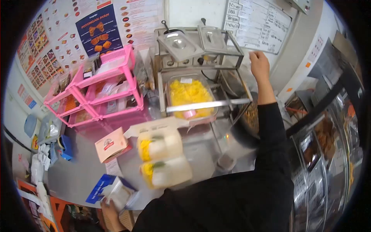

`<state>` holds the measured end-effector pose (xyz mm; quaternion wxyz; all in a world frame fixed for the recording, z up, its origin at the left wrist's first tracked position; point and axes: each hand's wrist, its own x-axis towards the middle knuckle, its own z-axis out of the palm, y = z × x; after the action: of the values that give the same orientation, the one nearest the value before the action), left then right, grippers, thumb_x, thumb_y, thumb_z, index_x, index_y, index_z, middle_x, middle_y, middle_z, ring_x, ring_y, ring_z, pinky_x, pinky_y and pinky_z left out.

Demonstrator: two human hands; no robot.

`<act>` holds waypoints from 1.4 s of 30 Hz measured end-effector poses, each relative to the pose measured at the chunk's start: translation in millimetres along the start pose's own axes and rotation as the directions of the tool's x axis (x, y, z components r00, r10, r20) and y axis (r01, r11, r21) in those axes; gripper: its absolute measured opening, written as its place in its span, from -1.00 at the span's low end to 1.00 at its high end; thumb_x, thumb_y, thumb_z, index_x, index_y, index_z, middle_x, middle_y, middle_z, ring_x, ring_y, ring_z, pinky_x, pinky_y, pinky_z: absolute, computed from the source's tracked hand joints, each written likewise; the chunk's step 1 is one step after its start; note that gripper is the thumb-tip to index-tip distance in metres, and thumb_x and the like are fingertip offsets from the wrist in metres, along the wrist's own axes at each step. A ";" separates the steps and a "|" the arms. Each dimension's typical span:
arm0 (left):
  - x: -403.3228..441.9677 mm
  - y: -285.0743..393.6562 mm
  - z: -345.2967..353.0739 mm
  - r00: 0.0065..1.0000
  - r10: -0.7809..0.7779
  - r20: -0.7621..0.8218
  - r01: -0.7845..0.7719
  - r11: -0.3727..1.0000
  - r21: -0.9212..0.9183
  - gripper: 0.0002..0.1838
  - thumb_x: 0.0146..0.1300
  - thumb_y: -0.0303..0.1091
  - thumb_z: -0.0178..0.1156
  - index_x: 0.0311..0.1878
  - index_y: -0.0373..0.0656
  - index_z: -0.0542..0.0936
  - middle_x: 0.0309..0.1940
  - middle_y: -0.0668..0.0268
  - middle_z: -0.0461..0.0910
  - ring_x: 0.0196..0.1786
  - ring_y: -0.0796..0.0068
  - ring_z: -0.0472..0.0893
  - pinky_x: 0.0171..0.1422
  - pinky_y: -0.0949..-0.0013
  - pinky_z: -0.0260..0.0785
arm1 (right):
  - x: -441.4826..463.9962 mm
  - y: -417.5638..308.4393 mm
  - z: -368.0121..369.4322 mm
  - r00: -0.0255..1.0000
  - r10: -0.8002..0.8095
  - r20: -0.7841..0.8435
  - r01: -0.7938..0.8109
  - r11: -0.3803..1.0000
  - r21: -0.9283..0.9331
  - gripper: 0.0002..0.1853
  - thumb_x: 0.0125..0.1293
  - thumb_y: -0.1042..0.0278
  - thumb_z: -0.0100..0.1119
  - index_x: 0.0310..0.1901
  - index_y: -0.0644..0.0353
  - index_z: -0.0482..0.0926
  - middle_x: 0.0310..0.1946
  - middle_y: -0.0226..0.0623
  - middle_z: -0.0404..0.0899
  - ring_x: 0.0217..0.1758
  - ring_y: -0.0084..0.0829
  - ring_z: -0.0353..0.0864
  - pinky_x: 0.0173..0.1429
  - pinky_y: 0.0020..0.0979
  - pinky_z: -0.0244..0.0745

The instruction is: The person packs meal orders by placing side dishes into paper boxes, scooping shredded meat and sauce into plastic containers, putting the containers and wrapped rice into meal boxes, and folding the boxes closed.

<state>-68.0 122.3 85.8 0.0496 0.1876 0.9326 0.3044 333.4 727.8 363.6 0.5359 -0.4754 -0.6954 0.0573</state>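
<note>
My left hand (109,212) is at the lower left, its fingers closed against the near edge of a blue-and-white box (103,187) with white, filmy material (119,194) at its opening. My right hand (259,65) is raised at the upper right, beside the metal rack; its fingers are curled, and what they hold, if anything, is hidden. In front of me stand two open paper food boxes (178,173). Each holds white rice (157,149), yellow shreds (145,150) and a bit of green.
A pink closed box (111,145) sits left of the food boxes. Behind are pink stacked baskets (133,83) and a metal rack (232,102) with a tray of yellow food (191,94) and lidded pans (179,44). A dark round vessel (245,129) stands by my right arm.
</note>
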 end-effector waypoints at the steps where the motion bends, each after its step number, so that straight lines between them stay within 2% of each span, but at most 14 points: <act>1: 4.2 -7.6 12.3 0.993 -0.004 -0.116 -0.001 0.999 -0.039 -0.64 0.03 -0.41 0.17 -0.09 -0.38 0.45 -0.09 -0.03 0.43 0.01 0.09 0.41 0.15 0.24 0.19 | 25.3 42.8 13.2 0.991 -0.101 -0.091 0.067 0.947 -0.315 -0.73 0.18 0.24 -0.04 -0.32 0.27 0.54 -0.39 -0.09 0.57 -0.30 -0.16 0.55 -0.19 -0.26 0.41; 3: -0.9 -21.8 21.6 0.967 0.052 -0.249 0.026 0.954 0.298 -0.59 0.05 -0.34 0.16 -0.04 -0.33 0.42 0.03 -0.12 0.35 0.18 -0.06 0.26 0.25 0.16 0.10 | 45.0 122.0 37.7 0.983 -0.159 0.088 0.181 0.902 -0.392 -0.70 0.20 0.24 -0.13 -0.25 0.26 0.53 -0.19 0.03 0.51 -0.10 0.01 0.47 -0.05 -0.14 0.34; 5: -7.6 0.8 12.6 0.968 -0.005 -0.250 0.079 0.955 0.286 -0.55 0.03 -0.26 0.17 0.00 -0.23 0.41 0.14 -0.20 0.20 0.18 -0.14 0.24 0.23 0.06 0.12 | 52.3 182.2 62.5 0.856 0.099 0.508 0.246 0.786 -0.567 -0.60 0.25 0.10 -0.18 -0.17 0.27 0.51 -0.15 0.03 0.50 -0.06 -0.10 0.47 0.01 -0.27 0.32; 8: -11.8 9.1 8.7 0.980 -0.085 -0.180 0.139 0.940 0.311 -0.57 0.04 -0.27 0.15 -0.01 -0.23 0.41 0.13 -0.23 0.19 0.18 -0.16 0.23 0.23 0.06 0.12 | 88.4 241.4 90.2 0.602 0.104 0.792 0.340 0.864 -0.371 -0.61 0.23 0.14 -0.17 -0.14 0.27 0.51 -0.20 0.06 0.52 -0.12 -0.14 0.53 -0.05 -0.26 0.36; 12: -15.4 5.9 13.8 0.977 -0.078 -0.201 0.138 0.942 0.305 -0.62 0.06 -0.29 0.13 -0.03 -0.21 0.42 0.12 -0.19 0.21 0.18 -0.14 0.23 0.25 0.08 0.09 | 68.6 225.2 87.5 0.389 0.442 0.808 0.570 0.573 -0.589 -0.63 0.14 0.17 -0.07 -0.18 0.30 0.53 -0.35 0.09 0.56 -0.30 -0.08 0.58 -0.20 -0.18 0.42; 15: -18.6 18.4 14.8 0.969 -0.104 -0.226 0.163 0.951 0.262 -0.62 0.06 -0.29 0.13 -0.04 -0.22 0.42 0.11 -0.19 0.22 0.19 -0.13 0.23 0.26 0.09 0.08 | 27.5 279.5 103.1 0.738 0.073 0.671 0.323 0.835 -0.446 -0.64 0.15 0.15 -0.06 -0.21 0.25 0.55 -0.23 0.08 0.53 -0.11 -0.01 0.52 -0.03 -0.18 0.38; 21: -19.2 6.9 18.6 0.964 -0.114 -0.240 0.173 0.955 0.240 -0.62 0.05 -0.33 0.13 -0.04 -0.23 0.42 0.11 -0.17 0.23 0.19 -0.12 0.23 0.27 0.11 0.08 | 12.3 176.6 81.1 0.539 0.499 0.678 -0.186 0.856 -0.482 -0.61 0.17 0.11 -0.09 -0.20 0.30 0.52 -0.15 0.03 0.51 -0.06 -0.02 0.47 0.01 -0.23 0.33; 23: -18.6 14.1 17.7 0.963 -0.122 -0.241 0.178 0.957 0.227 -0.62 0.05 -0.34 0.12 -0.04 -0.25 0.42 0.10 -0.17 0.24 0.18 -0.12 0.23 0.27 0.10 0.08 | 12.9 158.9 73.7 0.523 0.516 0.679 -0.212 0.850 -0.483 -0.60 0.18 0.10 -0.11 -0.20 0.31 0.51 -0.13 0.01 0.50 -0.04 -0.03 0.46 0.02 -0.24 0.32; 26: -11.8 2.8 13.3 0.983 -0.076 -0.166 0.126 0.940 0.318 -0.61 0.04 -0.32 0.12 -0.04 -0.26 0.42 0.07 -0.13 0.29 0.18 -0.12 0.23 0.26 0.09 0.09 | 23.7 234.3 80.8 0.627 0.158 0.763 0.172 0.927 -0.334 -0.56 0.19 0.09 -0.10 -0.16 0.36 0.50 -0.11 0.03 0.50 -0.03 -0.06 0.46 0.02 -0.24 0.30; 29: -9.6 23.7 5.0 0.991 -0.042 -0.128 0.087 0.924 0.371 -0.55 0.00 -0.27 0.15 0.00 -0.23 0.44 0.08 -0.06 0.33 0.16 -0.07 0.28 0.23 0.09 0.14 | 61.7 350.1 90.1 0.603 -0.059 0.796 0.576 0.722 -0.383 -0.58 0.26 0.27 -0.16 0.09 0.33 0.31 0.12 0.08 0.29 0.19 -0.13 0.29 0.25 -0.27 0.14; 32: -10.5 23.4 6.9 0.971 0.055 -0.232 0.035 0.930 0.367 -0.50 -0.13 -0.24 0.28 -0.02 -0.09 0.48 0.06 -0.03 0.36 0.14 -0.03 0.31 0.22 0.08 0.14 | 99.1 279.5 72.6 0.638 0.307 0.706 0.179 0.832 -0.524 -0.61 0.29 0.29 -0.16 0.13 0.21 0.33 0.00 -0.18 0.42 -0.02 -0.43 0.44 -0.06 -0.45 0.38; 34: -14.8 43.6 -2.9 0.958 0.055 -0.282 0.073 0.904 0.422 -0.56 -0.14 -0.21 0.31 -0.10 -0.04 0.51 0.06 0.05 0.34 0.12 0.01 0.28 0.20 0.08 0.11 | 102.7 265.1 58.7 0.750 0.283 0.597 0.099 0.845 -0.525 -0.59 0.29 0.28 -0.19 0.13 0.25 0.32 0.05 -0.14 0.37 0.03 -0.36 0.40 0.01 -0.39 0.34; 39: -17.6 26.3 -7.8 0.953 0.149 -0.264 -0.080 0.964 0.254 -0.63 -0.14 -0.21 0.31 -0.20 -0.06 0.54 -0.12 0.17 0.42 0.00 0.08 0.33 0.10 0.15 0.19 | 91.3 187.2 -2.4 0.994 0.036 0.107 -0.044 0.996 0.077 -0.55 0.31 0.25 -0.25 0.14 0.35 0.29 0.16 -0.03 0.24 0.15 -0.19 0.31 0.18 -0.26 0.23; 42: -10.2 12.4 -14.2 0.955 0.225 -0.191 -0.202 0.970 0.136 -0.64 -0.15 -0.21 0.32 -0.23 -0.08 0.56 -0.21 0.20 0.47 -0.07 0.13 0.38 0.05 0.18 0.23 | 28.3 30.3 -35.2 0.996 0.026 0.088 -0.079 0.732 0.676 -0.51 0.31 0.23 -0.26 0.15 0.43 0.25 0.21 0.08 0.15 0.21 -0.09 0.25 0.24 -0.16 0.17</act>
<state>-57.6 119.9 104.3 -0.0907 0.2575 0.9229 0.2717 380.5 749.5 380.1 0.6448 -0.2644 -0.6318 0.3394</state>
